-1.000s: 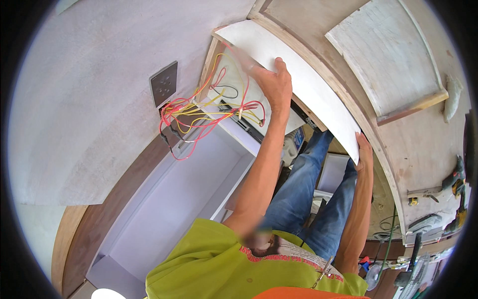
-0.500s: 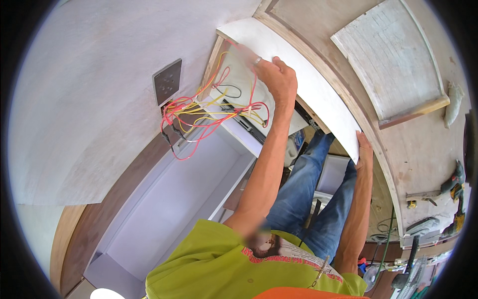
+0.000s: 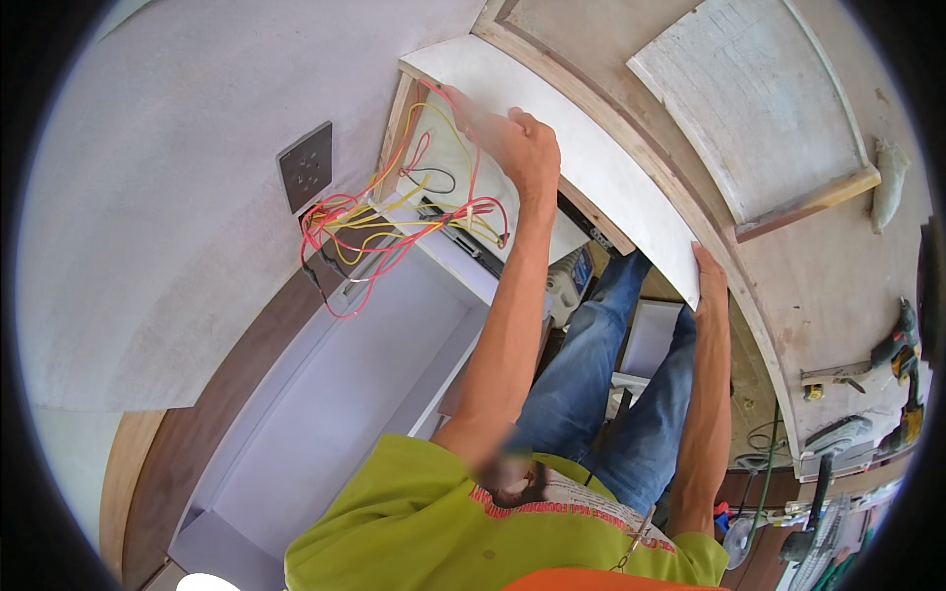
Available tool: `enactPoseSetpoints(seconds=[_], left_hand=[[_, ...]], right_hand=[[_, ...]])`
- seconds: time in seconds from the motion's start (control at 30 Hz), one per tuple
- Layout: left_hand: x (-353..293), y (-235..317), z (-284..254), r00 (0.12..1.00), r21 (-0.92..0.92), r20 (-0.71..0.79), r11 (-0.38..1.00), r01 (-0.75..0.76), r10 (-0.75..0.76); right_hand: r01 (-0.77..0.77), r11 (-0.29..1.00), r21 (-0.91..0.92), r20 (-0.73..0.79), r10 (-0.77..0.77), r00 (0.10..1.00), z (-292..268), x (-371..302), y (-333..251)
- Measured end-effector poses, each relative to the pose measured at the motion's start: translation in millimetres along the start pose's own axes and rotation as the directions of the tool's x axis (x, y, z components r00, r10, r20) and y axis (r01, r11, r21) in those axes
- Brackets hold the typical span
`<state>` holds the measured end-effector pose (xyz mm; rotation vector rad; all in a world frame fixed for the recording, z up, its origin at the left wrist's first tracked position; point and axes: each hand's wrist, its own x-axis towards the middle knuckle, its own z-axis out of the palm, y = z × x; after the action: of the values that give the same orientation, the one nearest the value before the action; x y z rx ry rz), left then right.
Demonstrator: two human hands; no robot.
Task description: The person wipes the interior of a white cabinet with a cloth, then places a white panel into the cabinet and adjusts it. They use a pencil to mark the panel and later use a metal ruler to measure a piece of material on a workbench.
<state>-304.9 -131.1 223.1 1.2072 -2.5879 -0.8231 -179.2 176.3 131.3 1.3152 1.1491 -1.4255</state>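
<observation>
A long white panel lies along the wooden ledge, curved by the lens. At its upper left stretch is my left hand, thumb on top and fingers curled around the near edge; the fingertips look smeared. My right hand grips the panel's right end, with the thumb over the corner. Just below my left hand, a tangle of red and yellow wires hangs out near the wall. One red wire runs up past my left fingers. Under the panel, a black drawer slide shows.
A dark socket plate sits on the pale wall at left. An open lilac-white drawer box spreads below the wires. Right of the ledge are a whitish board, a cordless drill and other tools. A white jug stands beside my legs.
The whole view has shifted slightly, so most things sit a little further left. Both hands keep their hold on the panel, whose place on the ledge looks much the same.
</observation>
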Motion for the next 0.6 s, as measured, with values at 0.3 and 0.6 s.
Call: enactPoseSetpoints(seconds=[0.3,0.6], left_hand=[[1,-6,3,0.999,-0.004,-0.033,1.000,-0.009,0.009],[6,-31,14,0.970,-0.027,-0.160,0.982,-0.188,0.182]], right_hand=[[-0.021,0.980,0.197,0.000,0.021,1.000,16,-1,7],[-0.027,0.963,0.267,-0.016,0.033,0.999,24,2,7]])
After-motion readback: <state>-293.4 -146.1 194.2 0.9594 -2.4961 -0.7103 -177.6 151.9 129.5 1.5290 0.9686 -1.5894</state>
